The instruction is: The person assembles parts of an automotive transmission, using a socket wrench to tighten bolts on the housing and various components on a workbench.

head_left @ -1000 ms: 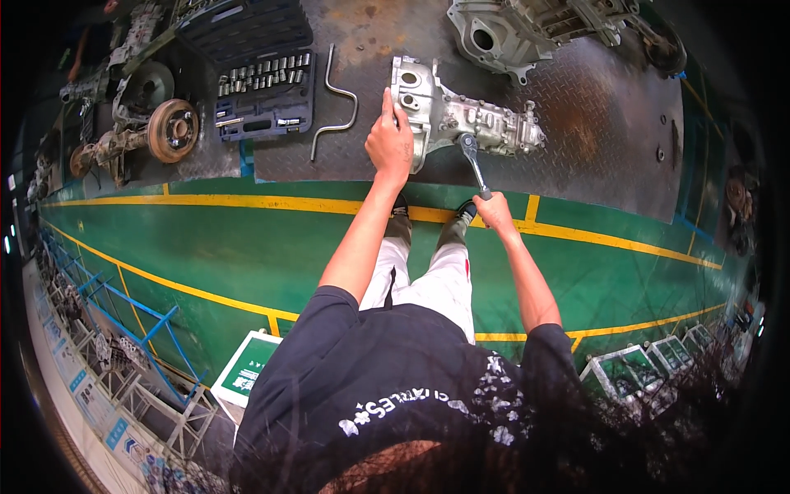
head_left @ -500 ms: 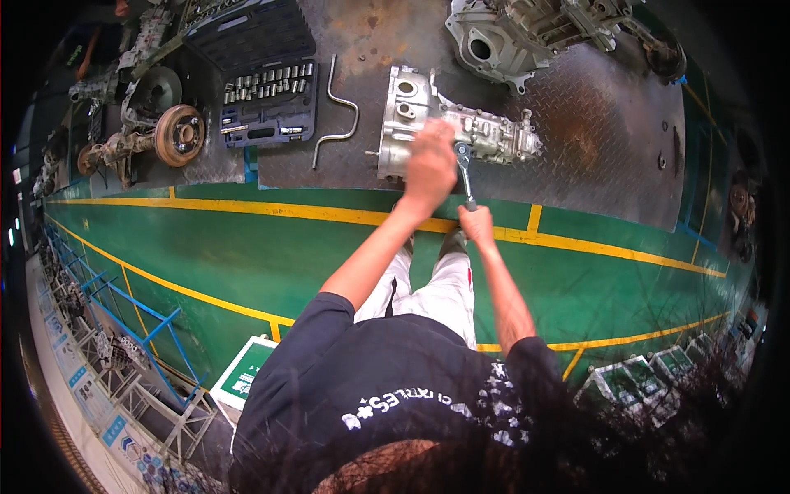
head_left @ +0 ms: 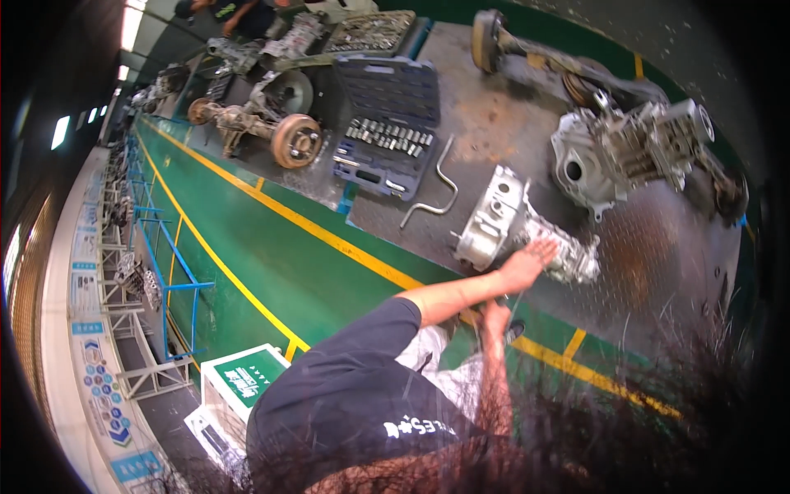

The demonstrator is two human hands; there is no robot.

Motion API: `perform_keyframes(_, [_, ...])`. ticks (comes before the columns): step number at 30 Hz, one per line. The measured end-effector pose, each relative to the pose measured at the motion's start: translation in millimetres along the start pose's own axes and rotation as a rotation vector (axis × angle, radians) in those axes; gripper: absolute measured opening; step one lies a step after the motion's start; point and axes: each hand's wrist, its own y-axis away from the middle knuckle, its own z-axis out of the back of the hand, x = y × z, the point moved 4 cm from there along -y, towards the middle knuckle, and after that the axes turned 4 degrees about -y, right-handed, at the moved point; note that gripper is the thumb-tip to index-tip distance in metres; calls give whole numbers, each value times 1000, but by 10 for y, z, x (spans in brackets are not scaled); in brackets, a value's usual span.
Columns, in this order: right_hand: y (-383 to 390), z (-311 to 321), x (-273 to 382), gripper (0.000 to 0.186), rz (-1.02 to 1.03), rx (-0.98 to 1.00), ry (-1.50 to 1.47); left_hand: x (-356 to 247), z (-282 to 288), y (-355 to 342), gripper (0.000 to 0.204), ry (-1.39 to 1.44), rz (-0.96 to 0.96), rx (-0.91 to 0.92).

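A silver gearbox housing (head_left: 494, 218) lies on the dark metal workbench (head_left: 494, 123), its wide bell end to the left. My left hand (head_left: 528, 265) rests over its narrower section, fingers stretched out and apart. Below the left forearm, near the bench's front edge, my right hand (head_left: 494, 319) is closed round the handle of a ratchet wrench. The wrench is mostly hidden now behind my left wrist; where its head sits cannot be seen.
Left of the housing lie a bent steel bar (head_left: 444, 185) and an open socket set case (head_left: 387, 156). A rusty axle with brake drum (head_left: 296, 142) stands further left. A larger gearbox (head_left: 609, 156) is at the right. At the back, a person (head_left: 239, 15) is partly visible.
The view has swung to the left and tilted. My left hand has shifted from beside the ratchet head onto the narrower section of the housing. The right hand keeps its grip low down.
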Motion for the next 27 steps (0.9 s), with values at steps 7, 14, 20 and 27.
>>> perform_keyframes(7, [54, 408, 683, 32, -158, 339, 372, -43, -157, -3, 83, 43, 188, -83])
perform_keyframes(14, [-173, 621, 768, 38, -112, 295, 396, -37, -262, -139, 82, 88, 309, -173])
perform_keyframes(20, [-264, 693, 831, 34, -176, 313, 573, 183, -175, -186, 71, 37, 250, 23])
perform_keyframes(27, [-261, 816, 886, 33, -197, 323, 551, 110, -109, -193, 71, -40, 179, 25])
